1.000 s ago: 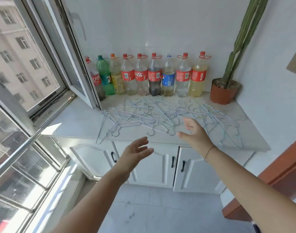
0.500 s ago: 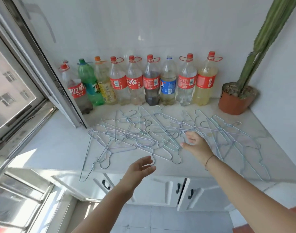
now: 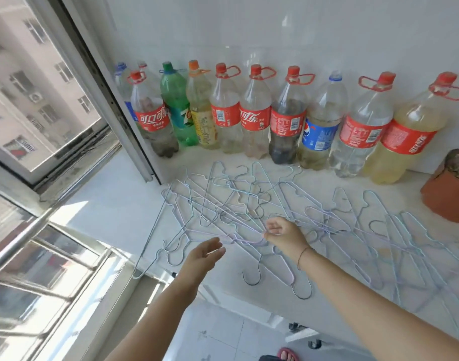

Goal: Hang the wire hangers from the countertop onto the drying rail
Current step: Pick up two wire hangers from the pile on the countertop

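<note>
Hangers: a tangled spread of wire hangers [image 3: 249, 209] lies flat across the white countertop [image 3: 106, 217], some hooks poking past its front edge.
Right hand: the right hand [image 3: 283, 233] is over the middle of the pile, fingers curled, thumb and forefinger pinching a lavender hanger [image 3: 246, 241].
Left hand: the left hand [image 3: 203, 255] hovers just beside it at the counter's front edge, fingers loose and spread, holding nothing.
Backdrop: plastic bottles [image 3: 257, 113] line the wall, with a terracotta pot [image 3: 444, 196] at right.
Rail: a metal rail [image 3: 17, 246] runs by the window, lower left.
</note>
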